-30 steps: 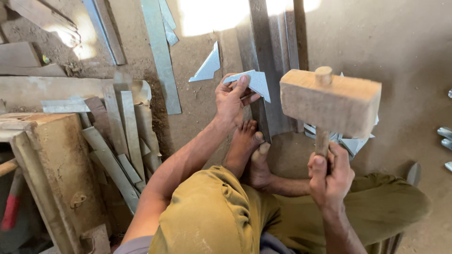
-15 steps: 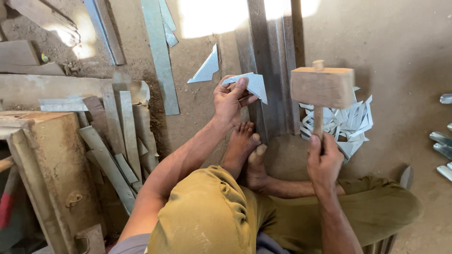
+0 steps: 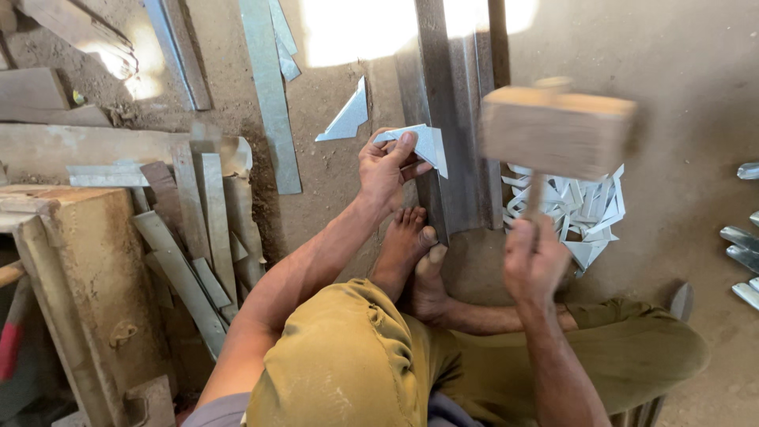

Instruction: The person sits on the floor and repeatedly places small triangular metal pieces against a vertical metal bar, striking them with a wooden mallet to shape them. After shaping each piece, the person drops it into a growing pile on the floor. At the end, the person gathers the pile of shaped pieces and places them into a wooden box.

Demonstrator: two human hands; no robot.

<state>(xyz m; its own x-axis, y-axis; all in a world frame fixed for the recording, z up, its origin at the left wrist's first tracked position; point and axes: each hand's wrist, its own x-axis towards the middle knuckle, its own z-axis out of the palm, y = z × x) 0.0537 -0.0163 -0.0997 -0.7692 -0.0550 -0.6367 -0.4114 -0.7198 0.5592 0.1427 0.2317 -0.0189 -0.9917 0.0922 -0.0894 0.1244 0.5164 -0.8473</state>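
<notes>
View from a head cam, looking down at a person seated on a dirt workshop floor [image 3: 696,95], legs folded, bare feet braced against a long dark steel rail [image 3: 455,142] that ran away from them.

The left hand [image 3: 385,170] was closed around a small folded sheet-metal piece [image 3: 423,144], thumb on top, pinning it against the rail's left edge. The piece looked partly bent into a triangular shape; how finished the fold was, I couldn't tell.

The right hand [image 3: 534,257] was wrapped tight round the handle of a wooden mallet [image 3: 557,130]. The mallet head was blurred w/ motion, up in the air above and to the right of the piece, not touching it.

On progress, as a judgement: a heap of pale bent metal pieces [image 3: 573,213] lay just right of the rail, under the mallet, so a fair no. seemed already shaped. One flat triangular offcut [image 3: 348,119] lay on the floor left of the rail, near the held piece. The piece in hand looked mid-work, w/ blows likely left to give.

Elsewhere: long metal strips [image 3: 269,95] lay on the floor at upper left, wooden blocks and scrap slats [image 3: 190,237] piled at far left, and a few shiny curved metal parts [image 3: 743,245] at the right edge.
</notes>
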